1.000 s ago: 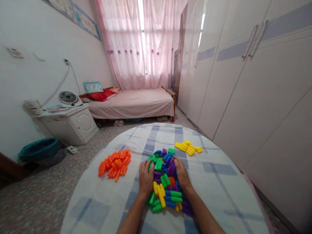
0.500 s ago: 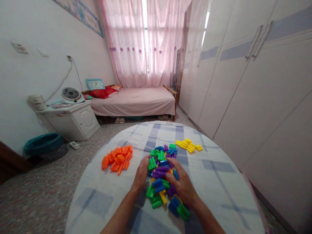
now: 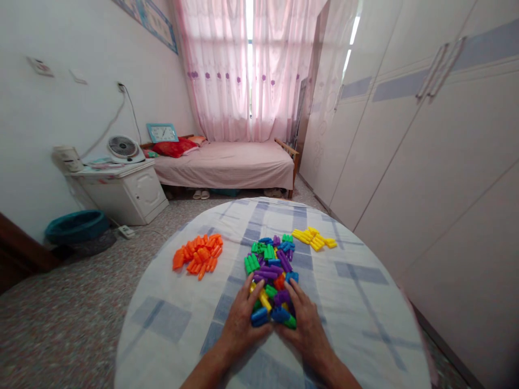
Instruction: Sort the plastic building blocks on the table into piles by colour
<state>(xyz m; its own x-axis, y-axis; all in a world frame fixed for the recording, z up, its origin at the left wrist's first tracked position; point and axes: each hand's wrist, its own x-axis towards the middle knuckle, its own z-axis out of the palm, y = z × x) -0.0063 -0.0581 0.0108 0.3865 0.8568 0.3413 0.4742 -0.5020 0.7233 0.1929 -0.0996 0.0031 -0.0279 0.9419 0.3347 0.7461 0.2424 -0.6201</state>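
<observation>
A mixed pile of pieces (image 3: 265, 275) in green, purple, blue and yellow, with a partly covered piece (image 3: 279, 281) that looks red-orange. A bright orange heap (image 3: 198, 255) and a plain yellow cluster (image 3: 315, 238). The tablecloth (image 3: 352, 324) is white with broad blue-grey checks. A pale pink bedsheet (image 3: 235, 162), red pillow (image 3: 174, 148), teal bin (image 3: 77, 227), blue-framed clock (image 3: 162, 133), pink curtains (image 3: 219, 43) with a row of purple flowers (image 3: 227, 76), white wardrobe (image 3: 405, 178) with lavender-grey bands (image 3: 399, 86).

My left hand (image 3: 243, 319) and right hand (image 3: 306, 321) are bare, and so are my left forearm (image 3: 208, 367) and right forearm (image 3: 338, 373) as far as they show. Each narrows at the wrist (image 3: 224, 348); my fingers (image 3: 298, 292) are slender, round-tipped, their nails too small to make out.
</observation>
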